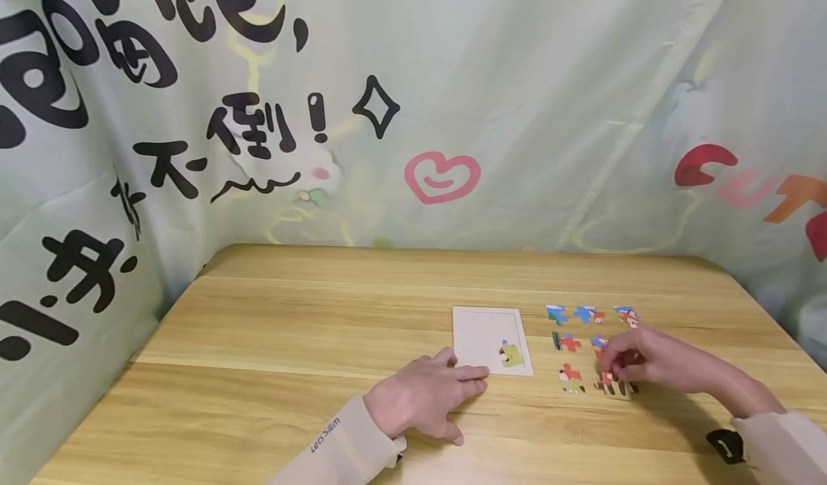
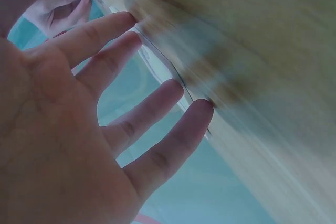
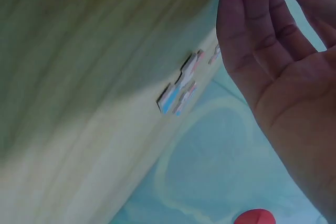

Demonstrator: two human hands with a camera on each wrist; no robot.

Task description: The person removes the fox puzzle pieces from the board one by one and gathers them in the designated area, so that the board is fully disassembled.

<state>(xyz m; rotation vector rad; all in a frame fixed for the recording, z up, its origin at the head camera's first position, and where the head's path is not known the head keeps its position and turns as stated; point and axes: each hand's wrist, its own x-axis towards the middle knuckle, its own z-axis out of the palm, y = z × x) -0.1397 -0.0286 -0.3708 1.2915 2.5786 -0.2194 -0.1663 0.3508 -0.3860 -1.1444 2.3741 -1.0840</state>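
At the right of the light wooden table (image 1: 271,341), the right hand (image 1: 646,361) curls its fingertips round a small colourful jigsaw piece (image 1: 614,386) at the near right corner of the loose pieces; which way it points cannot be told; seven more loose pieces (image 1: 571,342) lie beside it in rough rows; the left hand (image 1: 423,397) rests flat, fingers straight, touching the near left corner of the white rectangular puzzle tray (image 1: 481,334), long axis running away from the person; one yellow piece (image 1: 512,354) sits inside.
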